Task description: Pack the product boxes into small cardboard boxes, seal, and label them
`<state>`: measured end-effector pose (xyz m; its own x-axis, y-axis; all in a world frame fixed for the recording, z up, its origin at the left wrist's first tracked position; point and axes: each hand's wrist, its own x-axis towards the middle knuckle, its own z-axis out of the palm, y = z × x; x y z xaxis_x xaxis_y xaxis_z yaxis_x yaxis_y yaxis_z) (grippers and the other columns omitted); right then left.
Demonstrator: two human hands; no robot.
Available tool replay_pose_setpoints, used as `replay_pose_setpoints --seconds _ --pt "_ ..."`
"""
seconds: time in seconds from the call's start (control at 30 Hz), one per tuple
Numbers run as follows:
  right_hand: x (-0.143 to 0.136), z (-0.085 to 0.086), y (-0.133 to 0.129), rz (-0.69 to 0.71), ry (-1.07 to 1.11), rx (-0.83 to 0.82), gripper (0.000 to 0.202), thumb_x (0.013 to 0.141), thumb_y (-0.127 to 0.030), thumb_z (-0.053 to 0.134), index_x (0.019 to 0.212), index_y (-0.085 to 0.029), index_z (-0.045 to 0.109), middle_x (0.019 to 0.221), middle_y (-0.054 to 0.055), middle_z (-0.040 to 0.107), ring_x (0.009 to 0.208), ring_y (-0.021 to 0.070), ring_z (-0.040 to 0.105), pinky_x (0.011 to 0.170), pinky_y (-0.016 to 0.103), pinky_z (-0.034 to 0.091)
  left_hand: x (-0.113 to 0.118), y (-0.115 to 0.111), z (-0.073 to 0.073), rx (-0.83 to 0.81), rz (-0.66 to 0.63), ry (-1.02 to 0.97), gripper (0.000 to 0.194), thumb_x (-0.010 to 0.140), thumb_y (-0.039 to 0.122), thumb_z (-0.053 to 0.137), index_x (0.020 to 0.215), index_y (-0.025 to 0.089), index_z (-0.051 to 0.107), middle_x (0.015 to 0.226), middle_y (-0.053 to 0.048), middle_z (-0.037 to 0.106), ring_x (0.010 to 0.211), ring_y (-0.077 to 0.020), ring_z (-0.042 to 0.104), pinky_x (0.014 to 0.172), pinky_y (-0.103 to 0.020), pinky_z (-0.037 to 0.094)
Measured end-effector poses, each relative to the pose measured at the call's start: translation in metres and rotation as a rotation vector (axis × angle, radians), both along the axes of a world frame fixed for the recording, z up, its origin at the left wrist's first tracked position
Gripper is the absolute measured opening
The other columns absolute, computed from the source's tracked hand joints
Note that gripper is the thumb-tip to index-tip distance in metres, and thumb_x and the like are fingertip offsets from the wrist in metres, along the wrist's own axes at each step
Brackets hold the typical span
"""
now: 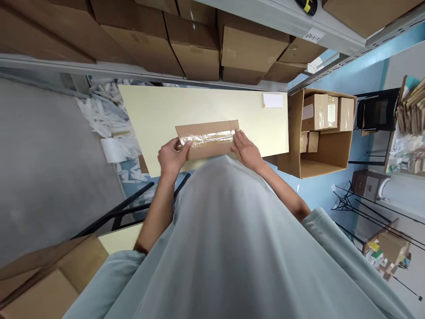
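Observation:
A long, narrow brown cardboard package (209,145) with shiny clear tape along its middle lies near the front edge of the cream table (206,104). At its left end, my left hand (174,155) grips it, the thumb on top over the tape. My right hand (246,149) rests against the right end, fingers close together and pressed on the cardboard edge. A small white label sheet (272,101) lies at the table's back right corner.
Cardboard boxes (195,55) fill a metal shelf (285,24) beyond the table. To the right stands a large open carton (323,170) holding smaller taped boxes. White scraps and a roll (113,149) are at the left. Another open carton (49,283) is at the lower left.

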<state>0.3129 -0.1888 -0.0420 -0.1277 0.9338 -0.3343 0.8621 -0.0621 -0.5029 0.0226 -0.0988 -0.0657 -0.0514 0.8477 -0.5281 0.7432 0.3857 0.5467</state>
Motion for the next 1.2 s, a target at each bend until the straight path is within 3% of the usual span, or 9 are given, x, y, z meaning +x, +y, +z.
replay_pose_setpoints --seconds 0.13,0.33,0.47,0.57,0.63,0.7,0.93,1.1,1.2 --pt "-0.006 -0.004 -0.003 0.082 -0.121 -0.047 0.075 0.120 -0.037 0.046 0.187 -0.005 0.031 0.196 0.018 0.021 0.187 0.0315 0.013 0.152 0.053 0.020 0.005 -0.003 -0.003 0.058 -0.105 0.082 0.039 0.110 0.051 0.062 0.129 0.022 0.080 0.122 -0.014 0.086 0.120 -0.0381 0.079 0.106 -0.046 0.059" --pt "0.000 -0.003 -0.005 -0.004 -0.084 -0.007 0.069 0.123 -0.037 0.043 0.188 -0.016 0.034 0.196 0.014 0.028 0.186 0.0309 0.017 0.151 0.056 0.022 0.005 -0.003 -0.009 0.058 -0.098 0.017 0.047 0.108 0.050 0.061 0.142 0.021 0.077 0.126 -0.017 0.085 0.117 -0.0405 0.079 0.106 -0.050 0.060" --pt "0.011 -0.012 0.009 -0.242 0.020 -0.031 0.071 0.120 -0.051 0.056 0.181 -0.018 0.046 0.193 0.020 0.035 0.176 0.0395 0.044 0.139 0.059 0.046 0.002 0.006 -0.009 0.077 -0.071 -0.105 0.060 0.104 0.051 0.069 0.157 0.022 0.068 0.136 -0.016 0.084 0.121 -0.0346 0.080 0.110 -0.047 0.061" --pt "0.019 -0.022 0.032 -0.488 0.119 -0.098 0.073 0.111 -0.065 0.072 0.166 -0.018 0.064 0.168 0.024 0.068 0.145 0.0404 0.075 0.119 0.054 0.063 0.005 0.016 -0.006 0.059 -0.044 -0.131 0.057 0.100 0.053 0.074 0.147 0.019 0.072 0.136 -0.016 0.083 0.120 -0.0296 0.080 0.110 -0.041 0.062" --pt "0.021 -0.026 0.047 -0.497 0.144 -0.158 0.061 0.106 -0.064 0.081 0.146 -0.019 0.078 0.137 0.021 0.085 0.126 0.0391 0.083 0.111 0.050 0.065 0.007 0.022 -0.004 0.055 -0.055 -0.078 0.052 0.096 0.054 0.077 0.133 0.018 0.076 0.133 -0.017 0.083 0.119 -0.0314 0.080 0.111 -0.043 0.062" --pt "0.021 -0.025 0.056 -0.432 0.142 -0.162 0.051 0.102 -0.059 0.087 0.135 -0.020 0.082 0.120 0.018 0.089 0.117 0.0393 0.085 0.108 0.049 0.066 0.011 0.025 -0.003 0.078 -0.052 -0.033 0.052 0.091 0.055 0.082 0.128 0.018 0.076 0.135 -0.018 0.082 0.122 -0.0346 0.080 0.113 -0.048 0.062" --pt "0.054 -0.032 0.053 -0.315 0.148 0.146 0.069 0.112 -0.043 0.073 0.172 -0.017 0.052 0.173 0.026 0.062 0.157 0.0400 0.066 0.121 0.054 0.064 0.045 0.023 -0.022 0.174 0.136 -0.282 0.068 0.083 0.032 0.089 0.142 0.021 0.055 0.153 -0.021 0.071 0.134 -0.0305 0.077 0.111 -0.046 0.068" --pt "0.081 -0.066 0.030 -0.243 0.072 -0.009 0.049 0.116 -0.029 0.060 0.162 -0.013 0.055 0.173 0.029 0.058 0.147 0.0398 0.074 0.110 0.055 0.070 0.075 0.011 -0.044 0.096 0.074 -0.289 0.063 0.084 0.035 0.090 0.134 0.028 0.052 0.162 -0.020 0.065 0.144 -0.0321 0.073 0.123 -0.053 0.062" --pt "0.085 -0.081 0.015 -0.215 0.062 -0.130 0.046 0.114 -0.021 0.056 0.160 -0.013 0.058 0.180 0.028 0.052 0.140 0.0358 0.078 0.106 0.053 0.072 0.079 0.002 -0.046 0.042 0.015 -0.227 0.080 0.082 0.043 0.095 0.146 0.025 0.050 0.168 -0.026 0.059 0.149 -0.0374 0.070 0.127 -0.057 0.058"
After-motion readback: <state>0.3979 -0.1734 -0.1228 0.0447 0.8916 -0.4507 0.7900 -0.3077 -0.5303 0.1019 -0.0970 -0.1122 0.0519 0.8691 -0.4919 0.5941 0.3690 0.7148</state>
